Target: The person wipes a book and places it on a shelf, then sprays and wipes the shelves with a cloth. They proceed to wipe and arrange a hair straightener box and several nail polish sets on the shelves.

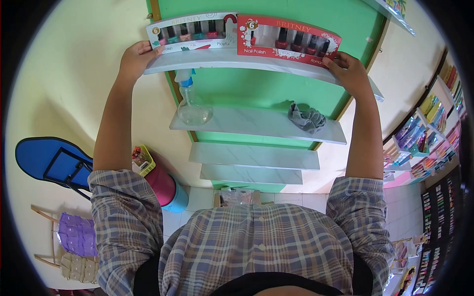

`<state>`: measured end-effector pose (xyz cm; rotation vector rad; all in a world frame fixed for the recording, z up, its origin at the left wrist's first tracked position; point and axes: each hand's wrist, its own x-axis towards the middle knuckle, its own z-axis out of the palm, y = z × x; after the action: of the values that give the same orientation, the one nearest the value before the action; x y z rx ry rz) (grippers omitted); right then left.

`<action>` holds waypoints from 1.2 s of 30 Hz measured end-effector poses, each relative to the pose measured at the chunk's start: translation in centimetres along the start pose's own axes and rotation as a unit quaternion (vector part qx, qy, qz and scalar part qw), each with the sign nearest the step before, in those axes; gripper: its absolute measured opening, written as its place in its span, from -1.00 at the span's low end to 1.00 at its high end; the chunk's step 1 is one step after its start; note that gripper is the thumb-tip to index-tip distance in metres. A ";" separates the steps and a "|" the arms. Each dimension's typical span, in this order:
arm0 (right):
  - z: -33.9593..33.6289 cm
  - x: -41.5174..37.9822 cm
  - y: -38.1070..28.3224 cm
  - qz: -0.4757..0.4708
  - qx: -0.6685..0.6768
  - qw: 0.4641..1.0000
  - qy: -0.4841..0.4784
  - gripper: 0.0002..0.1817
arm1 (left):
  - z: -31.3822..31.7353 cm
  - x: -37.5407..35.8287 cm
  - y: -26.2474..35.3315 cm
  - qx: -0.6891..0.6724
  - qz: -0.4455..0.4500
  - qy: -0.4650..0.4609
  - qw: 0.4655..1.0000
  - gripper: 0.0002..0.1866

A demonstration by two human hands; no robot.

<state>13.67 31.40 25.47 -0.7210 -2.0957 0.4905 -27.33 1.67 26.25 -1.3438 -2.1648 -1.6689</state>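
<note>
Two boxed nail polish sets stand side by side on the top marbled shelf (pixel 207 58). My left hand (pixel 137 60) grips the outer end of the white nail polish box (pixel 197 46), whose window shows several bottles in pink, teal and red. My right hand (pixel 348 72) grips the lower right corner of the red nail polish box (pixel 266 51), with several red bottles behind its window. The inner ends of the boxes meet near the shelf's middle. Fingers of both hands are closed on the box ends, thumbs at the front.
On the shelf below stand a clear spray bottle (pixel 195 109) and a crumpled grey cloth (pixel 307 118). More shelves (pixel 254 155) lie lower. A blue stool (pixel 52 160) and a maroon bin (pixel 160 185) are at left; stocked display racks (pixel 427 123) are at right.
</note>
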 end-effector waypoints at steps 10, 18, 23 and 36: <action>0.3 -1.4 -1.3 -0.027 -0.033 0.995 0.093 -0.17 | 1.7 -0.9 2.3 0.223 0.323 0.308 0.867 -0.30; 2.0 0.8 -4.9 -0.234 -0.044 0.947 0.215 -0.65 | 10.6 -0.9 11.1 0.338 0.484 0.169 0.789 -0.54; 2.2 0.1 -5.2 -0.237 -0.025 0.949 0.204 -0.69 | 11.2 0.5 9.7 0.289 0.431 0.083 0.851 -0.63; 2.4 0.1 -5.1 -0.232 -0.062 0.948 0.208 -0.67 | 13.2 -1.3 11.4 0.267 0.463 0.101 0.839 -0.53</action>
<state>10.02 27.37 27.04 -0.3367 -1.8167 -0.0557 -13.34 11.91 28.63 -1.5366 -1.3000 -0.7122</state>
